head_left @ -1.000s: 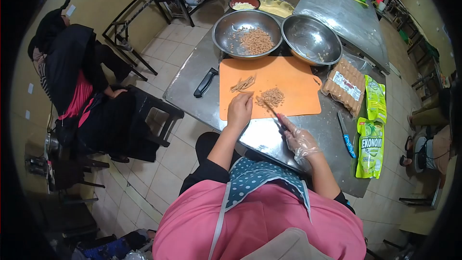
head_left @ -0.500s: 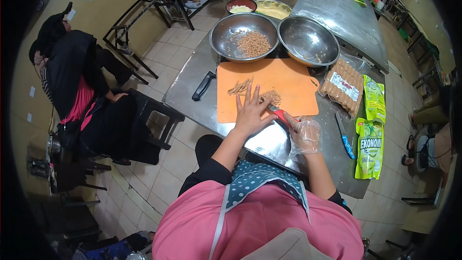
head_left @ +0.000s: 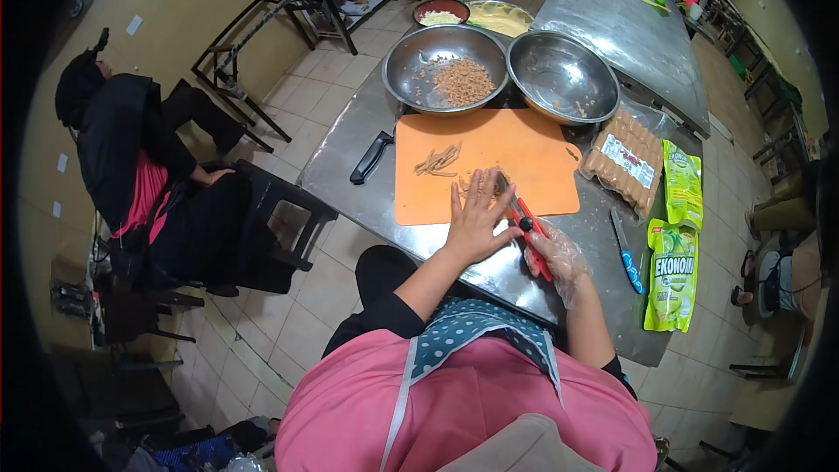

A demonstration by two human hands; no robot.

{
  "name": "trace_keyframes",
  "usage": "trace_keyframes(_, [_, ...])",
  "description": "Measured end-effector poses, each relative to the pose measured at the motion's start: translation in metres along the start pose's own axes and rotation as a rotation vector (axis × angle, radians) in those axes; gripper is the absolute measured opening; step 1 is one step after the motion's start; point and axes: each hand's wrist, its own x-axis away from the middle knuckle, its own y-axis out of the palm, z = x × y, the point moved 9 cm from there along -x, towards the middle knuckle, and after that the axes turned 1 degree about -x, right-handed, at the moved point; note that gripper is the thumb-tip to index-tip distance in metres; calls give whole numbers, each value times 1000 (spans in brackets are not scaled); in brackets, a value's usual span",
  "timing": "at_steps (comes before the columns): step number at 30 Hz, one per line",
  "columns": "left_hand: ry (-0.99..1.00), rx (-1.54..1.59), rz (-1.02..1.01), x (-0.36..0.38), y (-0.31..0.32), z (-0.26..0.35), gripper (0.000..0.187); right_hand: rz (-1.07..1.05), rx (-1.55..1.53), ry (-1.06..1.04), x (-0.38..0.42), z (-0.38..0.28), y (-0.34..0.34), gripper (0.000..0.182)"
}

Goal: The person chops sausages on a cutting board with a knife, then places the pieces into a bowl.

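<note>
My right hand (head_left: 559, 255), in a clear plastic glove, is closed around a red-handled cutter (head_left: 522, 207) with a black knob and a metal blade. The blade points toward the far side, over the orange cutting board (head_left: 533, 153). My bare left hand (head_left: 478, 218) lies with fingers spread at the board's near edge, beside the blade. Chopped brown bits (head_left: 466, 185) show around its fingertips, partly hidden by them. Left of these lies a small pile of thin brown sausage-like strips (head_left: 436, 160).
Behind the board stand a steel bowl (head_left: 402, 79) with chopped brown bits and another steel bowl (head_left: 559, 61) with few scraps. Packed sausages (head_left: 623, 157), a blue-handled knife (head_left: 627, 260) and green pouches (head_left: 672, 275) lie right. A black-handled tool (head_left: 372, 157) lies left. A person (head_left: 144, 157) sits left.
My left hand has shifted right and nearer to me, uncovering the strips. The cutter has turned to point more straight away from me, and my right hand has moved slightly nearer.
</note>
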Motion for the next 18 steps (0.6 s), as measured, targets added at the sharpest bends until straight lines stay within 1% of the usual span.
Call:
trace_keyframes(1, [-5,-2,1,1,1,-4,73,6,-3,7,0,0,-1,39])
trace_keyframes(3, [-170,-15,10,2,-1,-32,72,31,17,-23,2,-9,-5,39])
trace_keyframes(4, [-195,-26,75,4,-8,-41,67,60,37,-53,2,-15,-11,38])
trace_keyframes(5, [-202,-31,75,6,-9,-49,67,52,37,-50,-1,-15,-14,38])
trace_keyframes(7, [-251,-56,231,13,-27,-68,47,146,132,-151,-13,-23,-35,37])
trace_keyframes(8, [-254,-60,230,16,-30,-75,47,136,133,-201,-22,-26,-42,36])
trace_keyframes(9, [-258,19,296,21,-40,-83,36,133,131,-202,-32,-27,-49,36])
trace_keyframes(10, [-262,99,361,27,-48,-90,25,177,236,-221,-41,-32,-59,36])
trace_keyframes(11, [-263,95,362,30,-50,-94,25,222,340,-241,-50,-35,-67,36])
trace_keyframes(13, [-351,184,357,36,-53,-108,16,231,357,-290,-66,-36,-71,32])
trace_keyframes(15, [-342,166,364,39,-55,-112,17,358,446,-438,-74,-53,-76,27])
trace_keyframes(17, [-338,150,365,40,-56,-114,18,422,445,-532,-75,-60,-71,19])
trace_keyframes(18, [-336,151,369,42,-57,-114,17,427,431,-546,-74,-58,-69,18])
